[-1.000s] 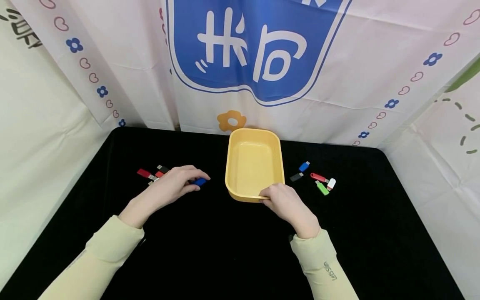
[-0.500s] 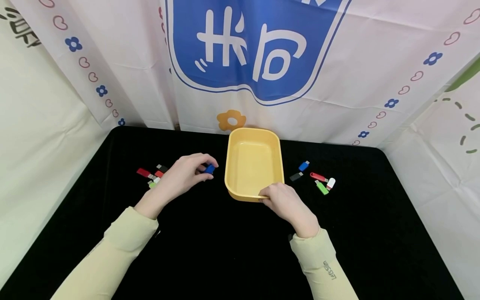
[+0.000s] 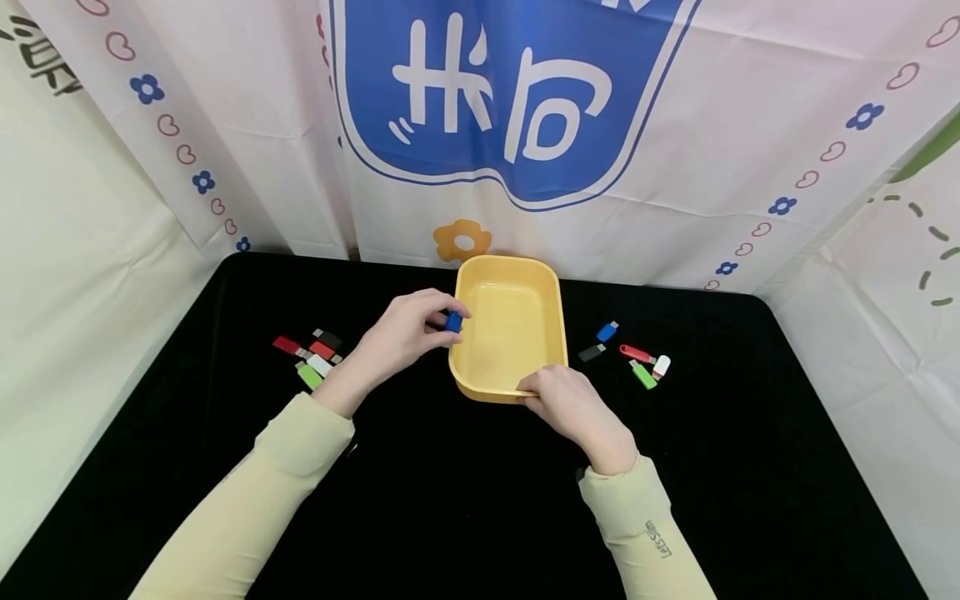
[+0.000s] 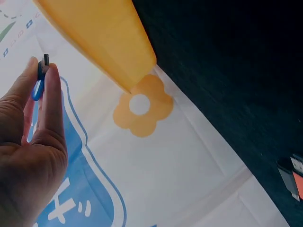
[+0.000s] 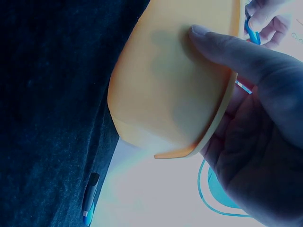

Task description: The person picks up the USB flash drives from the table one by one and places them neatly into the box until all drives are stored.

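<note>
Between thumb and fingers my left hand [image 3: 401, 337] pinches a blue USB stick [image 3: 453, 321], at the left rim of a yellow plastic bin [image 3: 510, 333]. In the left wrist view the metal plug of the blue USB stick [image 4: 39, 85] points up from the fingertips. My right hand [image 3: 573, 408] grips the bin's near rim, and the right wrist view has the thumb pressed on the outer wall of the bin [image 5: 165, 80] with the fingers over the rim. No object shows inside the bin in the head view.
Left of the bin lie USB sticks: dark red [image 3: 287, 344], black [image 3: 327, 337], red [image 3: 322, 351], white [image 3: 320, 364] and green [image 3: 309, 376]. On the right are blue [image 3: 607, 332], black [image 3: 592, 352], red [image 3: 637, 354], green [image 3: 643, 375] and red-and-white [image 3: 662, 367] ones. A printed curtain [image 3: 300, 192] hangs behind the black table [image 3: 465, 500].
My left hand has carried the blue USB stick up and right, from beside the left group to the bin's left rim. My right hand keeps its grip on the bin.
</note>
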Action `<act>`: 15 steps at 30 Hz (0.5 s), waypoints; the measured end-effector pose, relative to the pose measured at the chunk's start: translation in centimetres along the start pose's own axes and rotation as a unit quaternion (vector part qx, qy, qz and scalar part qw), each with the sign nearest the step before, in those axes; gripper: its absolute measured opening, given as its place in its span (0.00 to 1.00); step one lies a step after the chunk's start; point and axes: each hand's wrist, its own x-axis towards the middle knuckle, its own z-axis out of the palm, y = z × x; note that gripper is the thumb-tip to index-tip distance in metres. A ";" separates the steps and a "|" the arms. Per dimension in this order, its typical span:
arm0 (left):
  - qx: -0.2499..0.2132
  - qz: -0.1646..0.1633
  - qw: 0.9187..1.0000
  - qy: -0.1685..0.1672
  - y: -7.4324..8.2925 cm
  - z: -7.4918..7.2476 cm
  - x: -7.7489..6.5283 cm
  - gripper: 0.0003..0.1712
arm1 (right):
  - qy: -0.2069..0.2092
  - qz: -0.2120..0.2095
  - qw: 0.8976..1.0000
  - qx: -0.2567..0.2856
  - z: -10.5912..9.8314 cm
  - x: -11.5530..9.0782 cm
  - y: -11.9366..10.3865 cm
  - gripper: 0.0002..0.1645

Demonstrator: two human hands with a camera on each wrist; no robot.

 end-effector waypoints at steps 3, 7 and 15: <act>0.002 -0.004 1.000 -0.003 0.4 0.4 0.6 0.18 | -0.006 0.002 1.000 0.004 -0.1 0.0 0.0 0.08; 0.003 -0.016 1.000 -0.013 0.7 1.0 1.4 0.21 | -0.014 0.006 1.000 0.009 -0.1 0.1 0.1 0.08; 0.003 -0.018 1.000 -0.008 0.7 2.0 3.1 0.22 | -0.017 0.008 1.000 0.016 -0.1 0.1 0.1 0.08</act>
